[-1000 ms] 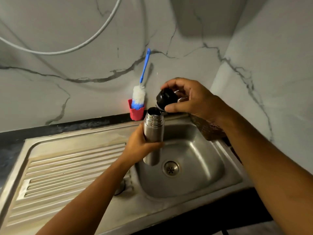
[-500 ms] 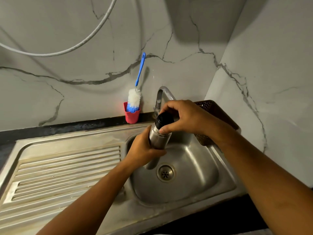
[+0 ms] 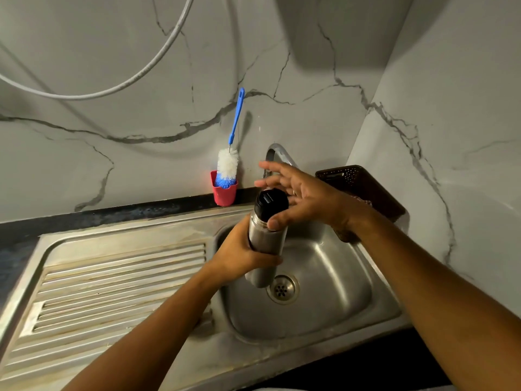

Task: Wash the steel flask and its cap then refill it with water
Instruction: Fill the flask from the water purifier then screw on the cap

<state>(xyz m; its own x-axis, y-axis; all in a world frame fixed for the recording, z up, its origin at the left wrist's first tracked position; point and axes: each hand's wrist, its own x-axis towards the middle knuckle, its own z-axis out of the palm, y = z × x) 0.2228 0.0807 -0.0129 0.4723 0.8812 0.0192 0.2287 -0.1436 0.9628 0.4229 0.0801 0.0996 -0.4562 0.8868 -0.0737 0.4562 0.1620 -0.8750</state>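
- Left grip (image 3: 239, 256) is clamped round the steel flask (image 3: 266, 239), held tilted over the sink (image 3: 346, 280), with the drain at its 5 o'clock.
- Black cap (image 3: 271, 203) sits on the neck. Right grip (image 3: 308, 198) has its fingers spread apart, thumb touching just below the cap.
- Tap (image 3: 277, 153) is at 12 o'clock, no stream visible.
- It's capped, so probably near the finish. Whether it's refilled, I cannot tell.

The steel flask (image 3: 266, 238) was a slim cylinder of brushed metal. It stood nearly upright, slightly tilted, above the sink drain (image 3: 282, 289), with its lower end just left of the drain. The left hand (image 3: 239, 255) gripped its middle. The cap (image 3: 272, 201), round and glossy black, sat on the flask's mouth, and the right hand (image 3: 307, 198), fingers spread, touched the cap's lower edge with its thumb.
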